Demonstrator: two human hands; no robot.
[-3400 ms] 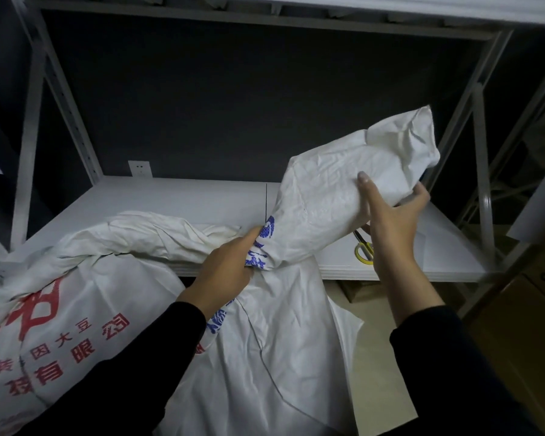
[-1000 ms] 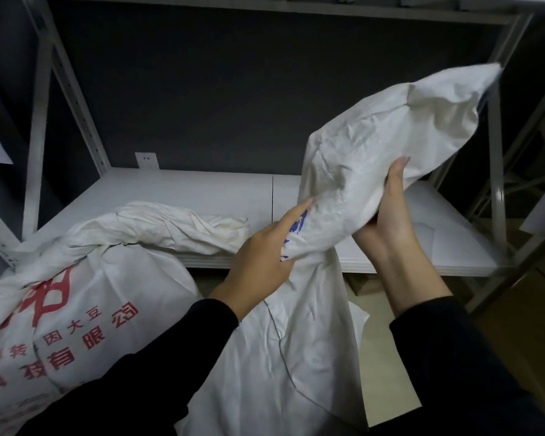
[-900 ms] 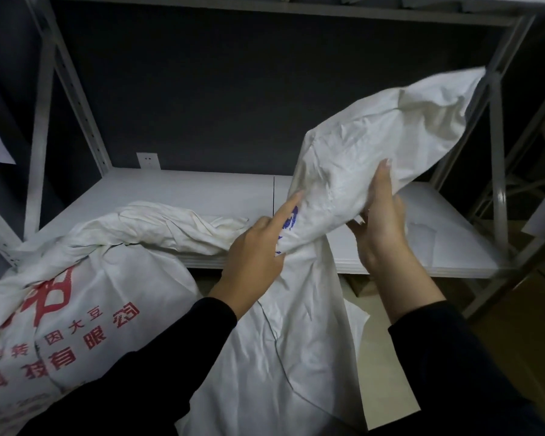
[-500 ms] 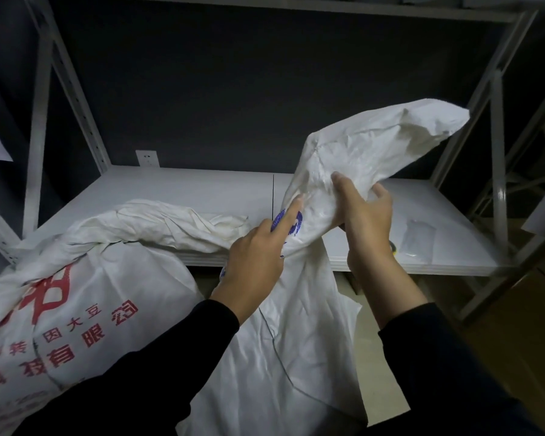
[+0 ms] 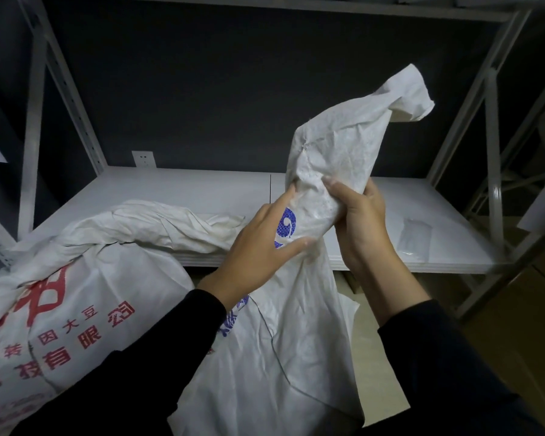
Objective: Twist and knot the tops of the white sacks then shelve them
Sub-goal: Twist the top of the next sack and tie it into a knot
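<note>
A white woven sack with blue print (image 5: 283,335) stands in front of me, its gathered top (image 5: 343,140) rising up and to the right. My left hand (image 5: 261,247) wraps around the neck from the left, just below a blue swirl mark. My right hand (image 5: 359,221) grips the same neck from the right, a little higher. A second white sack with red characters (image 5: 60,309) leans at the left, its twisted top (image 5: 158,225) lying over the front edge of the white shelf (image 5: 186,190).
The white metal rack has uprights (image 5: 35,121) at the left and uprights (image 5: 494,158) at the right, with another shelf board above. A small clear plastic packet (image 5: 414,237) lies on the shelf's right side. A wall socket (image 5: 143,158) sits at the back. Cardboard boxes (image 5: 541,278) stand at the right.
My right hand slid down the gathered top toward my left hand and closed round the neck. The free end of the sack swung from high right to a lower, more twisted shape.
</note>
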